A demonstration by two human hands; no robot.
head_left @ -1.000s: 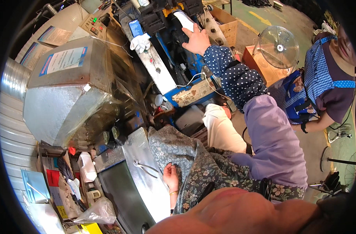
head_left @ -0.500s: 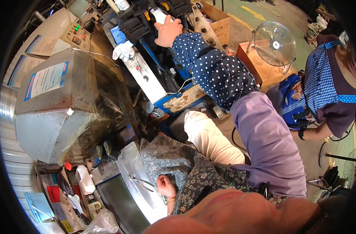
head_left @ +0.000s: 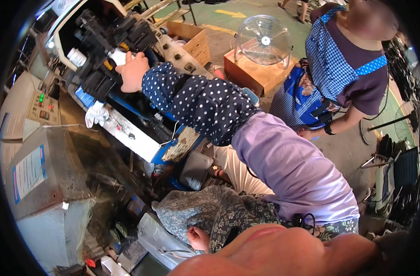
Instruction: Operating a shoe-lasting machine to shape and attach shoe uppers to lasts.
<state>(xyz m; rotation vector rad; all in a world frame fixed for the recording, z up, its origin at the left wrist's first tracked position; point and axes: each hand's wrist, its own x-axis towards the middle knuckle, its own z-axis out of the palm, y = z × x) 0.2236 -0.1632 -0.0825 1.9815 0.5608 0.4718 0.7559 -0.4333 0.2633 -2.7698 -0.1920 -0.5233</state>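
My right arm, in a polka-dot sleeve, stretches to the black clamp machine (head_left: pixel 99 76) at the upper left. There my right hand (head_left: pixel 133 73) has its fingers closed on a smooth white object (head_left: pixel 118 57) lodged among the black blocks; its kind is not clear. Low in the picture my left hand (head_left: pixel 198 238) is held in front of a floral apron (head_left: pixel 187 207), its fingers curled in. Whatever it may hold is hidden. Close to it, a pliers-like metal tool (head_left: pixel 176 251) lies on a shiny metal surface (head_left: pixel 161 237).
A white glove (head_left: pixel 97 115) hangs on the machine's pale edge. A control panel (head_left: pixel 45 108) and a grey metal hood (head_left: pixel 39 184) stand at left. Beyond my arm are a fan (head_left: pixel 264 40) on a cardboard box (head_left: pixel 253 73) and a co-worker (head_left: pixel 338 69) in a blue checked apron.
The view has swung, so the machine, fan and co-worker appear farther left, and more of the co-worker shows. My right hand stays at the white object; my left hand remains by the apron.
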